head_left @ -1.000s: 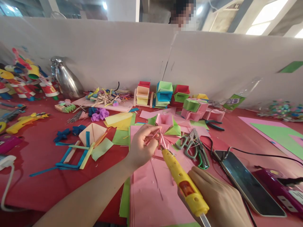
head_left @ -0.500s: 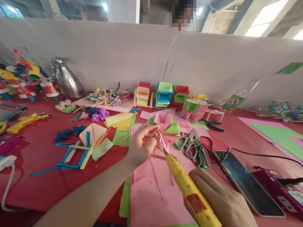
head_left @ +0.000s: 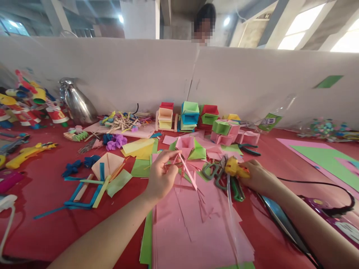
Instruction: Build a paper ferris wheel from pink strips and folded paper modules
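Note:
My left hand [head_left: 160, 178] is closed in a pinch on a folded pink paper strip [head_left: 188, 172], whose loose end points down and to the right over a stack of pink paper sheets [head_left: 196, 239]. To the right, my right hand [head_left: 256, 175] is wrapped round a yellow hot glue gun [head_left: 233, 167]. A translucent glue stick [head_left: 230, 201] trails from the gun towards me. Beneath the gun lie scissors [head_left: 211, 170] with grey-green handles and a green-handled tool [head_left: 239, 192], both partly covered. Behind my left hand sits a pink and green folded paper piece [head_left: 185, 145].
A blue paper-strip frame [head_left: 81, 201] lies at left. Folded paper boxes [head_left: 190, 117], a steel jug [head_left: 77, 102] and a plastic bottle [head_left: 270, 121] stand along the white partition [head_left: 126, 71]. A phone [head_left: 283, 220] lies under my right forearm, near a black cable [head_left: 316, 182].
My right hand has swung the glue gun away from the pink strip, to the right and over the scissors. My left hand keeps its pinch, and the strip's loose end now shows clearly.

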The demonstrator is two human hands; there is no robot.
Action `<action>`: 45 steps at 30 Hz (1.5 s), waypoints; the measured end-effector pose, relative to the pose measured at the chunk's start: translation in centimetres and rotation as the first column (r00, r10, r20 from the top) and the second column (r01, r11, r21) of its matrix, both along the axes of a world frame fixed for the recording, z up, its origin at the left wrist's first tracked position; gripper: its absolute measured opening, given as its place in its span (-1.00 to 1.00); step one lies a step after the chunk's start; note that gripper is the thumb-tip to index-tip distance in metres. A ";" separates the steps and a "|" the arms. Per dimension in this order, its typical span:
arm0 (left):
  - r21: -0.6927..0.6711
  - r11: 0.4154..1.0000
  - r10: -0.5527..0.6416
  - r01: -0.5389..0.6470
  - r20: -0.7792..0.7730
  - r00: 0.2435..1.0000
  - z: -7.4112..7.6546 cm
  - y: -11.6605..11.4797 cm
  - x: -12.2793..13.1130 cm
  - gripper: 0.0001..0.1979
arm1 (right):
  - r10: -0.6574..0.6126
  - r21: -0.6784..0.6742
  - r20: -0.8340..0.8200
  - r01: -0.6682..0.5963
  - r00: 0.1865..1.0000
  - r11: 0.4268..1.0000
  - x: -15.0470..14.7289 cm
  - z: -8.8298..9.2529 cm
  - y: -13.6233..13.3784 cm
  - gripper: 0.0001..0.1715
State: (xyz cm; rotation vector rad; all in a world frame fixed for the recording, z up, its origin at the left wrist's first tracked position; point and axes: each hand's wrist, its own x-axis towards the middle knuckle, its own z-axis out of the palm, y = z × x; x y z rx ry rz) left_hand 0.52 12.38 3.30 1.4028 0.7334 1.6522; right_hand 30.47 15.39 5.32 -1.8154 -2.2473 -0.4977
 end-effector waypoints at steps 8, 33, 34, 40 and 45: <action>0.055 0.995 0.083 -0.078 -0.086 0.993 -0.9 -0.8 0.8 -0.57 | 0.322 0.249 -0.257 -0.259 0.911 0.933 -9.3 1.9 -10.1 -0.74; 0.091 0.996 0.022 0.002 -0.257 0.966 -0.7 -3.2 2.5 -0.67 | -0.057 0.274 -0.411 0.183 0.910 0.944 -16.5 -1.1 -10.8 -0.70; 0.100 0.995 0.028 0.000 -0.284 0.958 -0.8 -3.2 2.4 -0.67 | -0.043 0.293 -0.407 0.175 0.913 0.940 -16.5 -1.0 -10.8 -0.71; 0.139 0.990 0.045 0.002 -0.330 0.943 -1.1 -3.2 2.4 -0.69 | -0.017 0.343 -0.380 0.158 0.925 0.926 -16.3 -0.3 -10.8 -0.70; 0.136 0.991 0.026 0.022 -0.341 0.940 -0.9 -3.3 2.5 -0.69 | 0.003 0.373 -0.367 0.145 0.930 0.916 -16.1 0.0 -10.6 -0.70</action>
